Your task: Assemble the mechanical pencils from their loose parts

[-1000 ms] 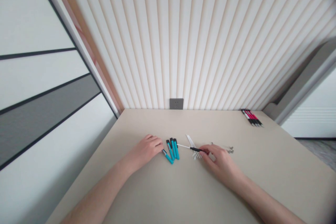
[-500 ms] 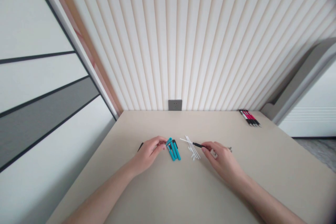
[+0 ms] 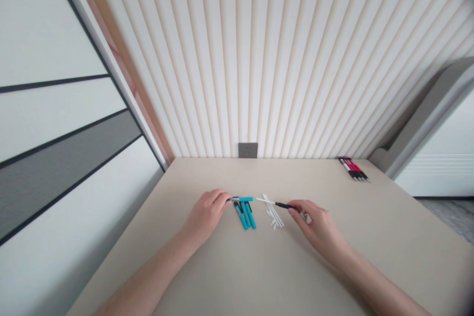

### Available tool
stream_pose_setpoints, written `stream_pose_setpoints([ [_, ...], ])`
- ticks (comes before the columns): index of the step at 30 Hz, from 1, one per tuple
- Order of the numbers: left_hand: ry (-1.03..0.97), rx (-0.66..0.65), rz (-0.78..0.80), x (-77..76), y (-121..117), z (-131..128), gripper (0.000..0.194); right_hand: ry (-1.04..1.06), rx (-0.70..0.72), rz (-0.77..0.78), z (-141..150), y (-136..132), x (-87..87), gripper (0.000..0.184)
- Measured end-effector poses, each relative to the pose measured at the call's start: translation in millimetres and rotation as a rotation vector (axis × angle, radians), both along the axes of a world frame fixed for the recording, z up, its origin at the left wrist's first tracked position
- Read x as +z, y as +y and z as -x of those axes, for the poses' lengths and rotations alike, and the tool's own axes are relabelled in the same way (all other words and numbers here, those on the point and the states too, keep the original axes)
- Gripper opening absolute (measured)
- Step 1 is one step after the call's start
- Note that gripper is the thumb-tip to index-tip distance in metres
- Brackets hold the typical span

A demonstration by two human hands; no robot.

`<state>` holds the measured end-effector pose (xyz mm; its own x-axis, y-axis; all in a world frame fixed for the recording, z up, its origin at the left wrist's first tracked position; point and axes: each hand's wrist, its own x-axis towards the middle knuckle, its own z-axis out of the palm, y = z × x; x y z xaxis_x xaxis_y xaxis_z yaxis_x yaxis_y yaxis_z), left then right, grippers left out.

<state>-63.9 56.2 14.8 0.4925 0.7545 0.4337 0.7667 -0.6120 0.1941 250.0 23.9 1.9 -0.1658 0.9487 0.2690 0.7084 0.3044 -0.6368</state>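
Single view, worn on the head; faces forward and down across the tabletop (image 3: 237,271) to the ribbed wall (image 3: 259,59) behind it. Wide field, near range: left hand (image 3: 208,212) and right hand (image 3: 314,219) both sit below frame centre.

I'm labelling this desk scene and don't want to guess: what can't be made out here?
Head view: the left end of the held teal pen, hidden by the left hand.
Head view: the rear of the black stick, hidden by the right hand.
Head view: what the white bits are, too small to tell.
Head view: the rest of the left forearm, cut off by the bottom edge.
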Motion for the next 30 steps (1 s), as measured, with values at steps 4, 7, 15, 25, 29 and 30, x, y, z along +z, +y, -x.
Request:
stream_pose_setpoints([
  [4, 0.034, -0.004, -0.03, -2.5, 0.3, 0.2, 0.01, 0.005, 0.034, 0.004, 1.5, -0.9, -3.1, 0.027],
  [7, 0.041, -0.016, -0.043, -3.0, 0.8, -0.2, 0.01, 0.011, 0.051, 0.003, 2.0, -1.5, -4.5, 0.026],
  [15, -0.026, -0.133, 0.028, -3.0, -7.9, -8.0, 0.014, 0.025, 0.176, -0.008, 10.3, -6.8, 3.9, 0.019],
  [25, -0.543, -0.209, 0.473, -7.4, -18.1, -20.3, 0.01, 0.124, 0.198, -0.065, 9.6, -7.3, -0.9, 0.013],
  [29, -0.654, -0.181, 0.597, -9.9, -19.6, -22.8, 0.012, 0.147, 0.204, -0.069, 9.8, -7.4, -1.8, 0.013],
  [30, -0.666, -0.158, 0.628, -10.4, -20.1, -23.3, 0.013, 0.152, 0.209, -0.072, 10.0, -7.6, -1.8, 0.013],
])
